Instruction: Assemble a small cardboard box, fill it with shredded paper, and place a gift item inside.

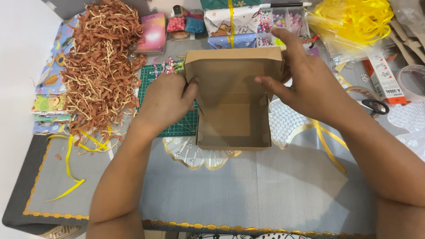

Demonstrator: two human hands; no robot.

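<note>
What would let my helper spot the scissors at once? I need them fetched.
Start at the brown cardboard box that both hands hold mid-table. Go right, past the right hand. The scissors lie beside a clear tape roll, the only thing there with black handles.

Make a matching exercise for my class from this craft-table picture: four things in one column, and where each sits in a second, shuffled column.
Things:
1. cardboard box
2. shredded brown paper
3. scissors
4. yellow ribbon bundle

Places:
A. far right corner of the table
B. between the left hand and right hand
C. heaped at the left
D. right of the right hand, by a tape roll

Pairs: 1-B, 2-C, 3-D, 4-A
</note>
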